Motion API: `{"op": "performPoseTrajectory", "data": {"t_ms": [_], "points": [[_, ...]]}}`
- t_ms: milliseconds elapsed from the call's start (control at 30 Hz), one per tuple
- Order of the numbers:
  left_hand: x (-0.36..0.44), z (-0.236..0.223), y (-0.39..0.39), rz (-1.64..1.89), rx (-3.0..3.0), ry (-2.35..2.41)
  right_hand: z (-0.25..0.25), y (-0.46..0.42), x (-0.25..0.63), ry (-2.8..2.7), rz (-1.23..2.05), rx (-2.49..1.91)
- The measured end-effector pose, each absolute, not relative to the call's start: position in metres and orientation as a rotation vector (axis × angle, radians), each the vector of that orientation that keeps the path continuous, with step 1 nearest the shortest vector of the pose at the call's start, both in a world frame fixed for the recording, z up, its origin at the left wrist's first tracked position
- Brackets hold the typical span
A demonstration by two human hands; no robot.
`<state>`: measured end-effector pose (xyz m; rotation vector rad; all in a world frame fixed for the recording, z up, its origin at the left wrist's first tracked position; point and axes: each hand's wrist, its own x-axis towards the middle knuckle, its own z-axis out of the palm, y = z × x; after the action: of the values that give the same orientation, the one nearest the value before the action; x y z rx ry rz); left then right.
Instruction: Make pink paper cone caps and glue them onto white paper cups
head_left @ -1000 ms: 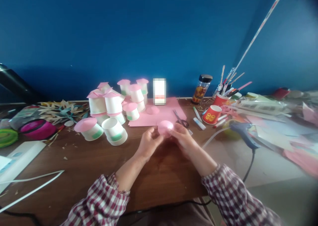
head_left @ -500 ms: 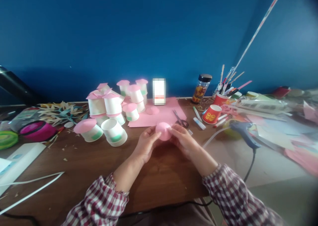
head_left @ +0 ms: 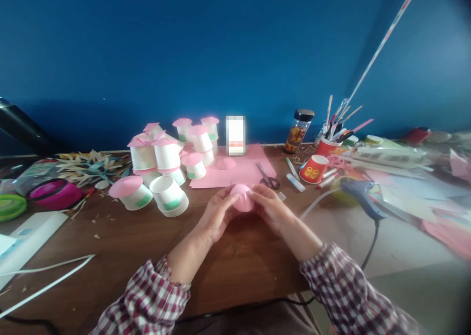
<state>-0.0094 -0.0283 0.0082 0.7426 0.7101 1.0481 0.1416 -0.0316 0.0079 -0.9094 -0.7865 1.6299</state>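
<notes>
A round pink paper disc (head_left: 243,201) with a crease or slit running through it is held up between both hands. My left hand (head_left: 220,210) grips its left edge, thumb on top and fingers beneath. On the other side my right hand (head_left: 269,203) pinches the right edge with thumb and fingertips. Just beyond, pink paper sheets (head_left: 246,174) lie on the table, with a pink paper cone (head_left: 225,164) on them. Dark-handled scissors (head_left: 270,179) rest by the sheets' right side. White paper cups (head_left: 170,197) stand left of my hands, many topped with pink paper roofs.
A blue glue gun (head_left: 362,197) with its cable lies to the right. Behind it are a red paper cup (head_left: 314,169), a pen-filled cup and a glass bottle (head_left: 299,131). A white power strip (head_left: 31,237) and cables lie at left, near a magenta tape roll (head_left: 57,196).
The pink disc has tipped toward me and come slightly lower, showing its crease. Both thumbs have shifted on its upper face; the hands keep hold of it.
</notes>
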Motion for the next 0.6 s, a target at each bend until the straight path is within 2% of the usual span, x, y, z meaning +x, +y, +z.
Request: {"op": "performPoseTrajectory", "data": {"t_ms": [600], "points": [[-0.0098, 0.0042, -0.0277, 1.032, 0.763, 0.753, 0.0024, -0.0312, 0.1409, -0.883, 1.602, -0.965]]}}
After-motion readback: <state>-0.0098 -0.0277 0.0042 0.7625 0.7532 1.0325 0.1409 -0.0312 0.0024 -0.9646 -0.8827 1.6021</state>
